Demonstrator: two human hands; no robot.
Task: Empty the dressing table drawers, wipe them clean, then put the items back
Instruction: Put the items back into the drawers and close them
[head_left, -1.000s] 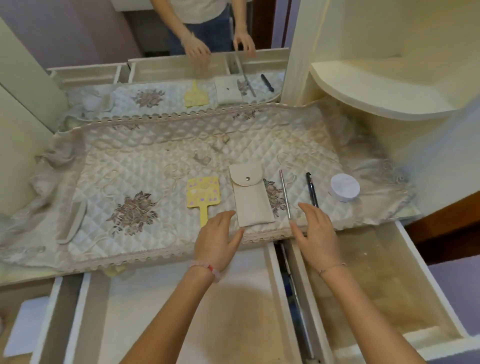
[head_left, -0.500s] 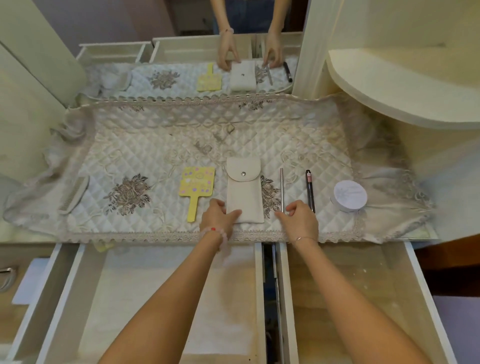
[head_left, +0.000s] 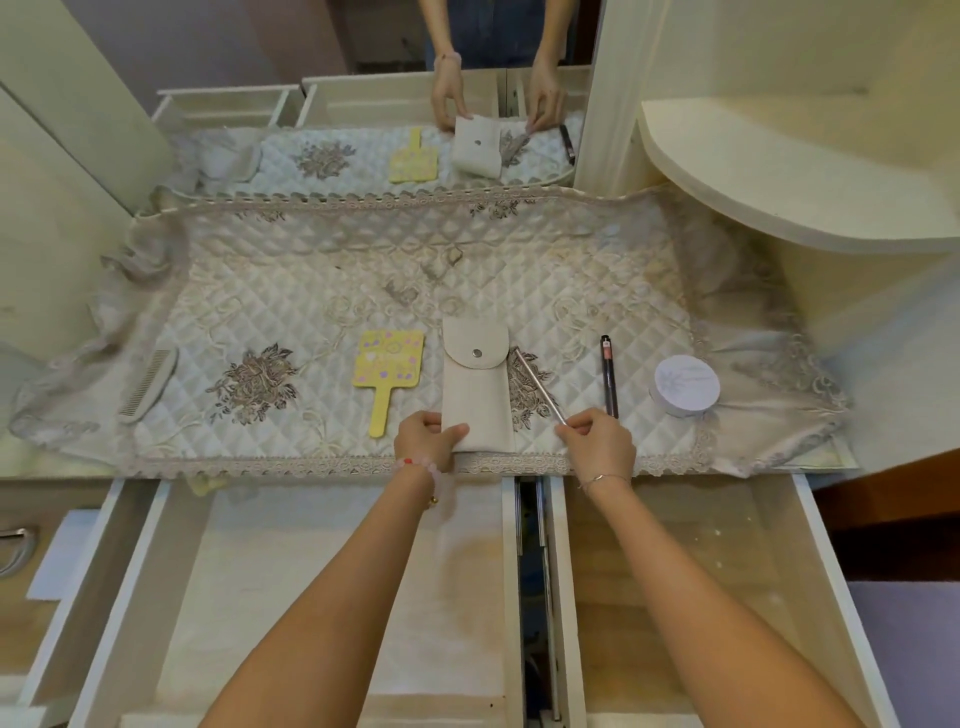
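Observation:
On the quilted table cover (head_left: 395, 270) lie a white comb (head_left: 148, 382), a yellow hand mirror (head_left: 387, 371), a cream snap pouch (head_left: 475, 384), a thin metal stick (head_left: 537, 382), a dark pen (head_left: 609, 376) and a round white jar (head_left: 685, 385). My left hand (head_left: 428, 439) grips the pouch's near end. My right hand (head_left: 597, 441) pinches the near end of the metal stick, which points away to the left. Below, the left drawer (head_left: 291, 582) and the right drawer (head_left: 691, 571) stand pulled open with nothing loose inside.
A mirror (head_left: 363, 78) at the back reflects the table and my hands. A curved cream shelf (head_left: 779, 171) overhangs the right side. A third drawer (head_left: 62, 566) is partly open at far left, with a metal handle (head_left: 13, 540) beside it.
Both hands reached forward from the table edge. The left one took hold of the pouch's near end; the right one picked up the metal stick's near end and swung its tip leftward.

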